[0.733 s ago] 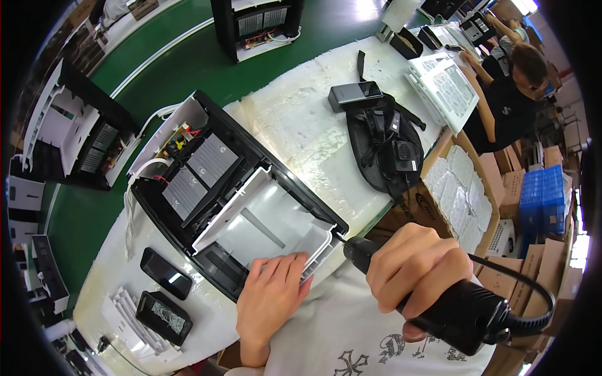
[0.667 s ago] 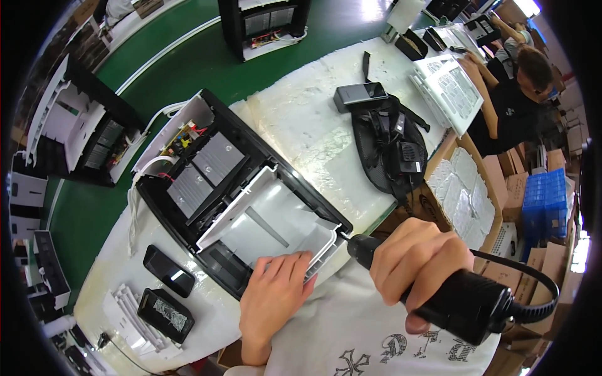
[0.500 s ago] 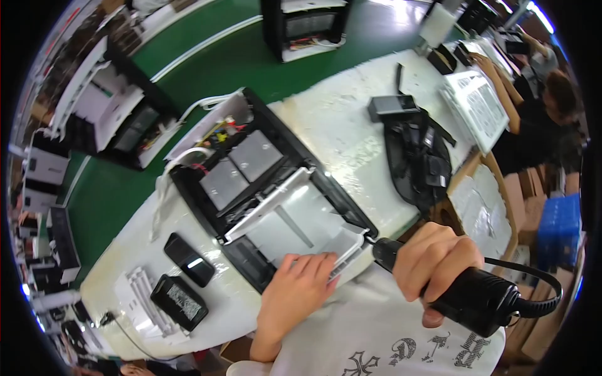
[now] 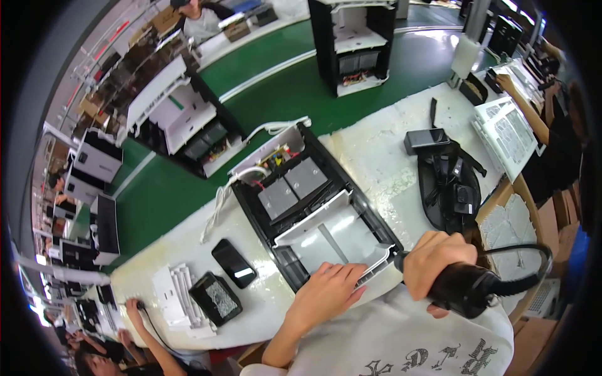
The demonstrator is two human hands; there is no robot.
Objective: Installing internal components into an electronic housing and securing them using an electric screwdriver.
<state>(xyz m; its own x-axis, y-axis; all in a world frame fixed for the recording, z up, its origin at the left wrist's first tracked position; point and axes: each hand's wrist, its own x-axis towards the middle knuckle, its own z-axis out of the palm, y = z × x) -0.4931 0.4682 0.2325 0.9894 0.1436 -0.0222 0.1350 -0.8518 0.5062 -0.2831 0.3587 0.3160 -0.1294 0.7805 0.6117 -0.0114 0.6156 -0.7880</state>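
A black appliance housing point(image 4: 375, 216) lies on the white worktable, with a glossy white inner panel point(image 4: 311, 245) at its near end. My left hand point(image 4: 327, 289) holds the near edge, fingers laid over the panel's rim and thumb on the outer side. Wrapped in my right hand point(image 4: 439, 263) is a black electric screwdriver point(image 4: 465, 291), its corded end pointing right. Its tip is by the housing's near right corner; whether it touches a screw is hidden. Two grey rectangular plates point(image 4: 306, 177) and coloured wires point(image 4: 276, 158) show at the far end.
Left of the housing are a smartphone point(image 4: 233, 262), a black tray of screws point(image 4: 215, 299) and white plastic strips point(image 4: 179, 294). A black bag point(image 4: 439, 188) and a cardboard box point(image 4: 495, 203) are on the right. A co-worker's arm point(image 4: 147, 329) reaches in at lower left.
The view has swung, so the table and housing appear farther right and lower. Both hands keep their places at the housing's near edge. A co-worker's arm now shows at the table's left end.
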